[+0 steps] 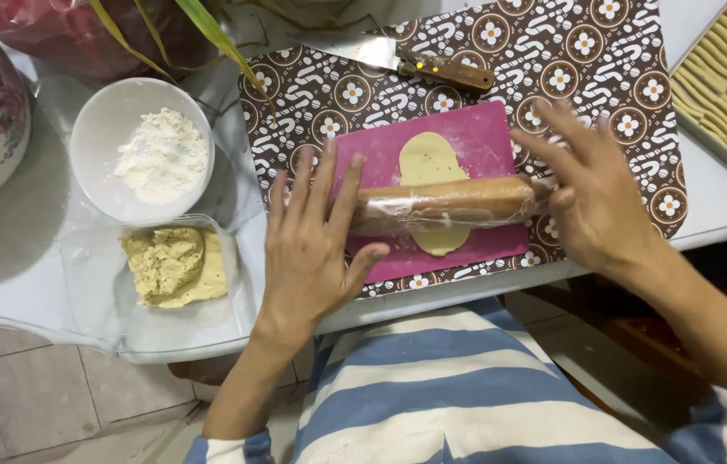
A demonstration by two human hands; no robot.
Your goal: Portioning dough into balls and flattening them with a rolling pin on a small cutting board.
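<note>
Plastic-wrapped rolling pin [445,204], stiff and likely slippery, lies across soft dough [429,160] mid-worktop; left hand [312,249] and right hand [591,193] press its ends, fingers spread flat.

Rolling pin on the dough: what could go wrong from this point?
The pink board reaches the table's near edge, so pressure from the rolling pin might tip or slide it. The dough is already thin and could stick or tear under the pin. Both hands, left and right, lie flat and open on the pin's ends, and the knife lies just beyond.
</note>
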